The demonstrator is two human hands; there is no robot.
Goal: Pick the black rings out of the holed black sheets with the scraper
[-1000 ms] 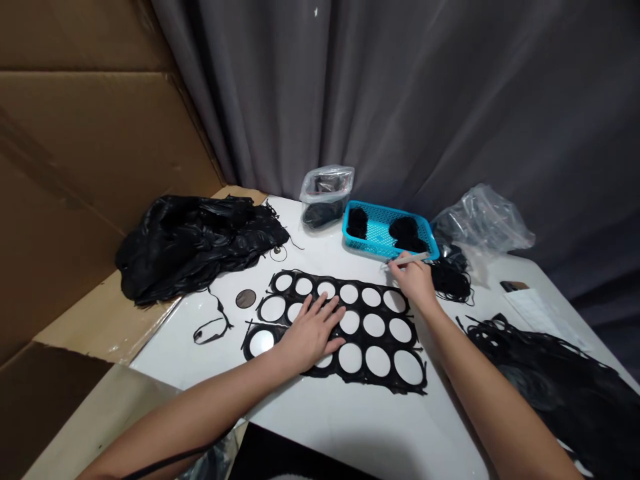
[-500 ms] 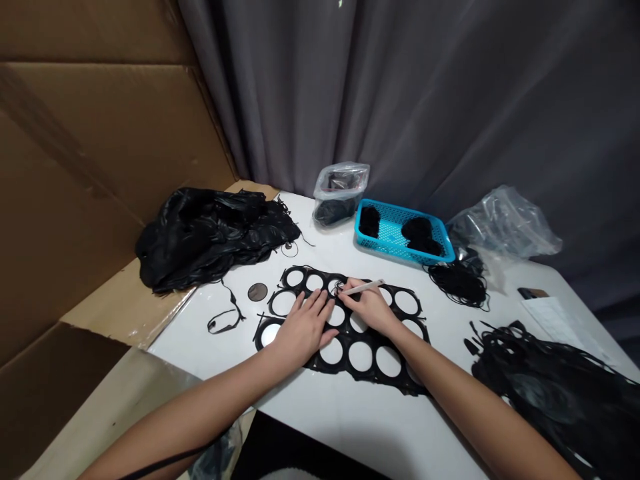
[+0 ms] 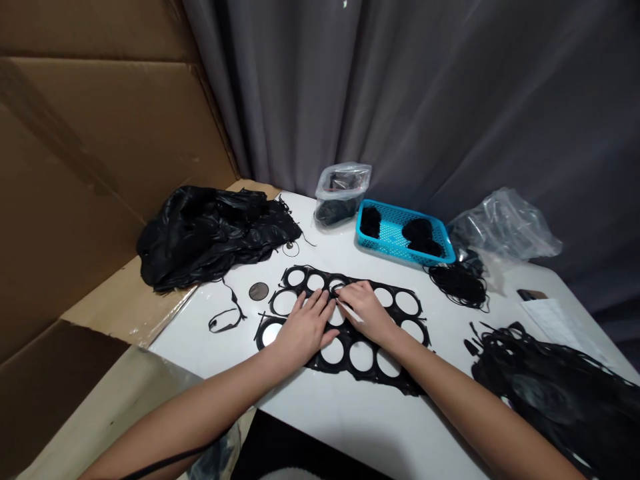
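Observation:
A black sheet with rows of round holes (image 3: 345,337) lies flat on the white table. My left hand (image 3: 306,325) rests palm down across its left half, fingers stretched out and slightly apart. My right hand (image 3: 367,310) is closed over one of the far-row holes, its fingertips down at the rim. A slim white pen-like tool (image 3: 352,312) shows in part beneath my right hand, held in it and pointing toward me. The fingers hide its tip and whatever thin black strip they may touch. A dark round disc (image 3: 259,291) lies left of the sheet.
Black sheets are piled (image 3: 215,233) at the left beside a cardboard wall (image 3: 100,147). Behind stand a clear bag (image 3: 343,193) and a blue basket (image 3: 390,250) holding black pieces. To the right lie black cords (image 3: 460,285), a plastic bag (image 3: 515,227) and a black heap (image 3: 560,393).
The white tool has swung from pointing up and right to lying under my right hand, and that hand has turned its fingers downward. My left hand stays in place.

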